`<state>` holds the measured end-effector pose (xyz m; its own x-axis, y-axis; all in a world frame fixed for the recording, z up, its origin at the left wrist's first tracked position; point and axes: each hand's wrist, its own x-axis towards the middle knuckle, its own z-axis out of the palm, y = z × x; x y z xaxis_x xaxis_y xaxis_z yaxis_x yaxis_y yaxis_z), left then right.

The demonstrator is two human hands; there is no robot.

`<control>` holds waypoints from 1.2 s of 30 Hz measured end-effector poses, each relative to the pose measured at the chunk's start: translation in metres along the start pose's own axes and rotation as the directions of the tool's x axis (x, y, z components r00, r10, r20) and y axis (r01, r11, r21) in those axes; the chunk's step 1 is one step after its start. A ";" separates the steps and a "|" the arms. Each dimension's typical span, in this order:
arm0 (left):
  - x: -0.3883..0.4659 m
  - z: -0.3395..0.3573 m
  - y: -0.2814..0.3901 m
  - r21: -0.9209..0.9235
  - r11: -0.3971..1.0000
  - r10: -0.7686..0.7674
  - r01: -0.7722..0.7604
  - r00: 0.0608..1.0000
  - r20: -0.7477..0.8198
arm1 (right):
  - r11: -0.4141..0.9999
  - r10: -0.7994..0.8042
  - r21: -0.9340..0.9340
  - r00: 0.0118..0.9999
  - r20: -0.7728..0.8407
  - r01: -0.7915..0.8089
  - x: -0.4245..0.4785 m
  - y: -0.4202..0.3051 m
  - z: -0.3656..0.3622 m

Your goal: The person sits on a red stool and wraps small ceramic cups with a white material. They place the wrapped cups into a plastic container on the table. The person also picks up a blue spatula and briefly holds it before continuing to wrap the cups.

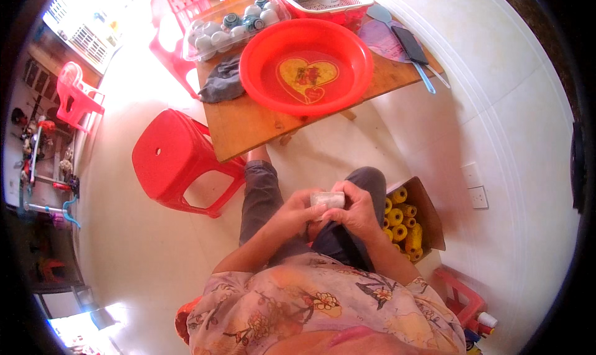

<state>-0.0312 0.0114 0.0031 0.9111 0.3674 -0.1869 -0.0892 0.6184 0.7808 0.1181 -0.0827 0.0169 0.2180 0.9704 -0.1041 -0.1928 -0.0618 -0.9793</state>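
Note:
Above my lap, a small whitish cylindrical object is held between both hands; its exact kind is unclear. My left hand grips its left end, thumb along the lower edge. Around the right end close the fingers and thumb of my right hand. Beyond my knees stands a wooden table with a red plastic basin on it. The basin has a yellow heart print on its bottom and seems to hold water. A dark grey cloth lies beside it on the left.
A clear plastic tray of cups and a red-and-white basket stand behind the basin. A phone and a light-blue fly swatter lie right. A red stool stands left; a cardboard box holds yellow spools.

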 end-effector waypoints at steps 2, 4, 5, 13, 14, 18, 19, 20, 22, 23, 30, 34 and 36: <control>0.001 0.003 0.000 0.041 0.999 -0.004 0.007 0.998 -0.057 | 0.986 -0.131 -0.109 0.991 -0.012 0.129 0.004 0.003 0.000; -0.001 0.004 0.001 0.011 0.999 -0.049 0.050 0.993 -0.104 | 0.972 -0.146 -0.202 0.983 -0.108 0.122 0.011 0.002 -0.003; -0.002 0.004 0.000 -0.005 0.997 -0.071 0.071 0.989 -0.127 | 0.971 -0.096 -0.233 0.974 -0.205 0.047 0.017 -0.002 -0.011; -0.007 -0.004 -0.012 0.078 0.984 -0.141 0.161 0.966 -0.219 | 0.171 -0.712 -0.972 0.661 -0.235 -0.162 0.099 -0.028 -0.157; -0.008 -0.005 -0.014 0.048 0.984 -0.156 0.171 0.961 -0.229 | 0.089 -0.724 -0.969 0.653 -0.222 -0.230 0.109 -0.036 -0.172; -0.011 0.000 -0.014 0.043 0.981 -0.180 0.190 0.967 -0.180 | -0.086 -0.788 -0.949 0.603 -0.121 -0.303 0.153 -0.047 -0.223; -0.010 -0.005 -0.022 0.053 0.979 -0.185 0.198 0.966 -0.180 | -0.129 -0.788 -0.940 0.608 -0.096 -0.315 0.161 -0.050 -0.230; -0.009 -0.006 -0.029 0.063 0.977 -0.192 0.206 0.965 -0.180 | -0.120 -0.770 -0.929 0.624 -0.136 -0.351 0.167 -0.050 -0.241; -0.007 -0.005 -0.033 0.066 0.974 -0.204 0.218 0.964 -0.171 | -0.096 -0.731 -0.904 0.646 -0.220 -0.416 0.184 -0.045 -0.253; -0.008 -0.006 -0.033 0.069 0.972 -0.212 0.226 0.963 -0.167 | -0.064 -0.697 -0.902 0.666 -0.266 -0.428 0.192 -0.043 -0.255; -0.010 -0.007 -0.035 0.113 0.951 -0.267 0.288 0.948 -0.172 | -0.267 -0.549 -0.880 0.813 -0.195 -0.392 0.209 -0.057 -0.253; -0.007 -0.013 -0.049 0.127 0.954 -0.252 0.273 0.954 -0.160 | -0.252 -0.532 -0.908 0.832 -0.157 -0.333 0.215 -0.052 -0.256; -0.006 -0.013 -0.051 0.121 0.954 -0.255 0.276 0.953 -0.165 | -0.189 -0.558 -0.935 0.816 -0.150 -0.301 0.217 -0.045 -0.261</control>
<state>-0.0378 -0.0130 -0.0430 0.8243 0.3075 -0.4754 0.2147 0.6073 0.7649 0.4236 0.0696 -0.0067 0.4293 0.7914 0.4352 0.8650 -0.4989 0.0540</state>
